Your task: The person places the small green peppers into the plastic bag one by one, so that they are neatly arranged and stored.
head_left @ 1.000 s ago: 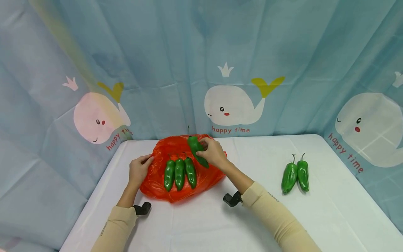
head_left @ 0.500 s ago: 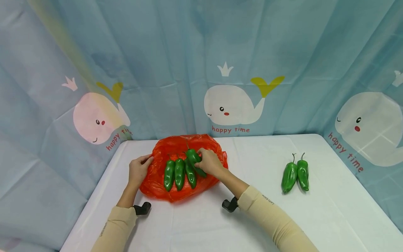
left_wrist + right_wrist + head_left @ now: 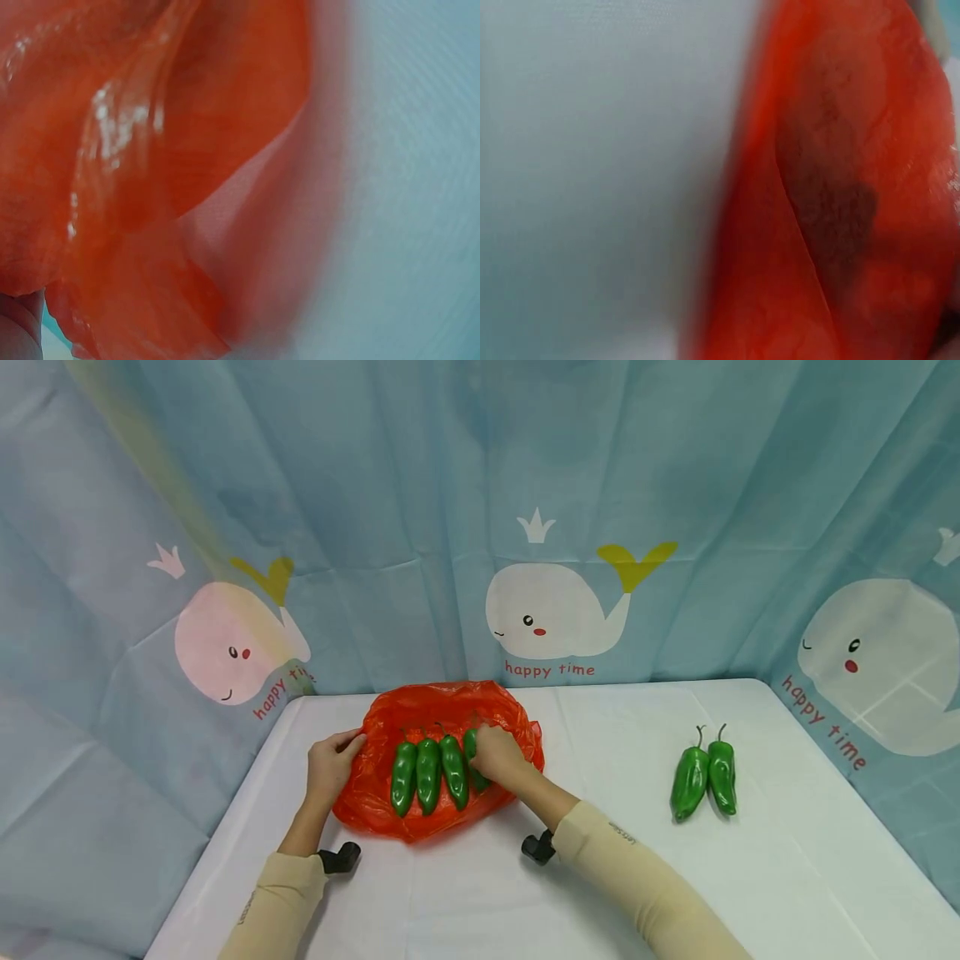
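Note:
A red plastic bag [image 3: 427, 700] lies spread on the table, its crumpled sides around several green peppers. Three of these, a left pepper [image 3: 402, 778], a middle pepper [image 3: 428, 775] and a right pepper [image 3: 453, 770], form a row. My left hand [image 3: 328, 768] pinches the bag's left edge; in the left wrist view the bag [image 3: 127, 187] fills much of the picture. Inside the bag, my right hand [image 3: 497, 755] holds another green pepper [image 3: 471, 744] just right of the row, partly hiding it. The right wrist view shows mainly the bag's outer side [image 3: 780, 285].
Two more green peppers, a left one [image 3: 690, 783] and a right one [image 3: 722, 777], lie side by side on the white tablecloth [image 3: 600, 735] at the right. A blue curtain [image 3: 420, 485] printed with whales encloses the table's back and sides.
My right hand has lowered the green pepper from above the bag into it, setting it right of the three in the row. My left hand stays at the bag's edge.

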Tool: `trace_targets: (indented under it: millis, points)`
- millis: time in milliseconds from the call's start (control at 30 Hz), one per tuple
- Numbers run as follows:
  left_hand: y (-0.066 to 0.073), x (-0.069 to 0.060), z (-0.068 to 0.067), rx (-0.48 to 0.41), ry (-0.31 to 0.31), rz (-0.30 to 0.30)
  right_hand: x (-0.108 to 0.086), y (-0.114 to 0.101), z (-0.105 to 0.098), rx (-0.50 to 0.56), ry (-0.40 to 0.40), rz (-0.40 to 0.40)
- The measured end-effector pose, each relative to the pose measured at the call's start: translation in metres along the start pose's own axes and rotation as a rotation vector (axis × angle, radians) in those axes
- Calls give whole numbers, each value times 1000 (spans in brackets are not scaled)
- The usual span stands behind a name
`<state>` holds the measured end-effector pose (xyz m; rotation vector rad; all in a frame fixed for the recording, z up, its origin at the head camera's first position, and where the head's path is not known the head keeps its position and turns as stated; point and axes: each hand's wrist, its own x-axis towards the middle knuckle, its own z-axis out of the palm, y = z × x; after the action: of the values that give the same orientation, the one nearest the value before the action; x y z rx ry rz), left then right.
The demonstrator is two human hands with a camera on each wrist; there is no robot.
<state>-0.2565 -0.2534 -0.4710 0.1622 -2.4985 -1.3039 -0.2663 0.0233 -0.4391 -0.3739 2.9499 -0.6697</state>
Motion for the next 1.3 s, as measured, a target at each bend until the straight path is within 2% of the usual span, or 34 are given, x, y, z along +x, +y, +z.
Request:
trace_targets:
  millis: [200,367,733,967,1300]
  points:
    - [0,-1,-1,7,-6,-21,0,-4,3,-4,-27,-33]
    - [0,0,-3,8,-1,-22,-1,-1,-4,20,-46,-66]
    - [-2,0,-4,17,-2,-23,-12,8,-40,105,35,-167]
    - [-2,0,-2,9,-3,-8,-22,27,-61,89,77,-109]
    - [-1,-1,-2,7,-8,-8,-35,65,-93,89,130,-20]
